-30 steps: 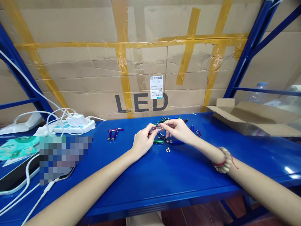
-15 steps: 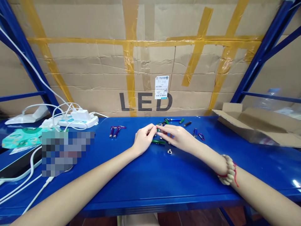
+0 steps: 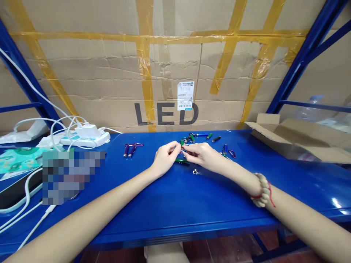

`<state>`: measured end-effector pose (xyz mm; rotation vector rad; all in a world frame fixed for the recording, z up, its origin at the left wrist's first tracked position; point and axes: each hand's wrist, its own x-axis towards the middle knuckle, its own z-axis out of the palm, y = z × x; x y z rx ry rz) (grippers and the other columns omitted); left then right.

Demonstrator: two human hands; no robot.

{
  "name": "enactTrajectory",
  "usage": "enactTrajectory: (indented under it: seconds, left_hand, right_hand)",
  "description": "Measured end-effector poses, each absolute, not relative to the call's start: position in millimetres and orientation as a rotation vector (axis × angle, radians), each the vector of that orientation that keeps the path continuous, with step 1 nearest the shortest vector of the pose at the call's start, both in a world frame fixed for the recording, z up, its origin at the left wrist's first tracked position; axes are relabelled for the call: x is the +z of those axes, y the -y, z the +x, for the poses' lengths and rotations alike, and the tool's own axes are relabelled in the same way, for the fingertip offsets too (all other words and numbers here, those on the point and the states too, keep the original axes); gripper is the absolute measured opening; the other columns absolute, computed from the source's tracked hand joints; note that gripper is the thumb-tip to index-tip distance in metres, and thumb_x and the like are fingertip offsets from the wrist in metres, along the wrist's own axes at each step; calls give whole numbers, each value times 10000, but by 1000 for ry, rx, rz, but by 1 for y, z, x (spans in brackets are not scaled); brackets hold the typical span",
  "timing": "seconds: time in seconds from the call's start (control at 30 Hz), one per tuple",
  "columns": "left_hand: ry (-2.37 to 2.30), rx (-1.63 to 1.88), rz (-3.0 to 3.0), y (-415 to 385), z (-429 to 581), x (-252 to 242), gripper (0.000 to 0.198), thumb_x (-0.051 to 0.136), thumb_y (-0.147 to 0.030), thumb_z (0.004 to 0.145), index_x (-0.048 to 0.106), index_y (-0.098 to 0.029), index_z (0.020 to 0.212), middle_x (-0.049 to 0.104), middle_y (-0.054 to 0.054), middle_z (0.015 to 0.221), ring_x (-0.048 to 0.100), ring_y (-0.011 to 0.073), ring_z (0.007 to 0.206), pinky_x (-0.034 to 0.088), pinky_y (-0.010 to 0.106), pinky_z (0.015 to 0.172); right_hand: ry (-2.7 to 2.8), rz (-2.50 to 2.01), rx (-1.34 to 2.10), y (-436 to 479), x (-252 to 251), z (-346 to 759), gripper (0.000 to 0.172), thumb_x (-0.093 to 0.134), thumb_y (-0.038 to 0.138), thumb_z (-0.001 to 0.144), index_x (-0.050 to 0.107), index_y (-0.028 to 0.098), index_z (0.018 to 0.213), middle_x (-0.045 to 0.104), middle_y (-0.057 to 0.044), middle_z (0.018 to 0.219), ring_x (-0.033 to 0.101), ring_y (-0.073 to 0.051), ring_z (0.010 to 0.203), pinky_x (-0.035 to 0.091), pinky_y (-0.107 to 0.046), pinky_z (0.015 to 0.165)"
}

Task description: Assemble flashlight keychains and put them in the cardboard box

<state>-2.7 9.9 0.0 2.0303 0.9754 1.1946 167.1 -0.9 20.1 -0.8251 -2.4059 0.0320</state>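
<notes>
Both my hands meet over a scatter of small keychain flashlights (image 3: 204, 137) on the blue shelf top (image 3: 175, 204). My left hand (image 3: 164, 159) pinches a small red-tipped piece between thumb and forefinger. My right hand (image 3: 201, 155) has its fingers closed on the other end of the same small item. A green flashlight (image 3: 181, 160) lies just under the hands, and a tiny metal clip (image 3: 195, 171) sits in front of them. Two purple flashlights (image 3: 129, 149) lie apart to the left. A bead bracelet (image 3: 262, 190) is on my right wrist.
A white power strip with chargers and cables (image 3: 82, 137) sits at the back left, beside a teal packet (image 3: 19, 160) and a dark tablet-like slab (image 3: 16, 188). An open cardboard box (image 3: 301, 140) stands at the right. A taped cardboard wall marked LED (image 3: 167, 113) backs the shelf.
Both hands dropped slightly toward the shelf while staying pinched together on the small item; the view shifted a little. The loose flashlights have not moved.
</notes>
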Motion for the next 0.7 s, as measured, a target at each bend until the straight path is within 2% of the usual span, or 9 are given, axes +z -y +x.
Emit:
enactTrajectory:
  seconds: [0.13,0.27,0.4,0.5,0.57,0.7]
  left_hand:
    - [-933,1188,2004,-8,-2,2,283,403,-362,843,428,-167,639,390,-48,564,356,79,521,274,202,511]
    - [-864,1220,1965,-10,-1,1,271,374,-355,864,402,-174,664,367,-49,573,350,80,525,286,201,513]
    - [-861,1188,2024,-12,-1,-2,184,352,-327,883,466,-182,884,396,-50,579,380,94,534,310,211,528]
    - [-877,1153,2093,-13,0,-3,214,324,-306,895,452,-182,1014,441,-41,622,427,105,568,339,222,568]
    - [-888,1143,2172,-13,0,-3,223,292,-294,906,461,-181,997,475,-27,665,460,112,614,362,231,625]
    - [-905,1043,2356,-11,2,-3,241,280,-292,910,487,-189,842,497,-10,673,481,131,659,369,247,661]
  right_hand:
    - [2341,-824,56,1,21,166,321,392,269,897,525,149,630,452,8,552,377,-94,511,303,-231,523]
    - [2290,-850,44,-1,21,167,292,377,275,906,573,143,734,503,-11,617,435,-104,563,335,-228,558]
    - [2205,-910,-11,-7,17,171,297,370,313,910,592,157,790,541,-27,658,461,-116,595,356,-235,581]
    - [2128,-929,-44,-11,14,173,305,368,333,909,607,164,820,571,-39,690,482,-127,611,371,-242,589]
    - [2081,-929,-41,-12,12,173,303,373,343,906,618,170,866,595,-48,732,501,-131,626,387,-244,599]
    - [2037,-936,13,-12,11,172,307,388,358,895,634,177,919,620,-56,780,526,-142,658,415,-255,620]
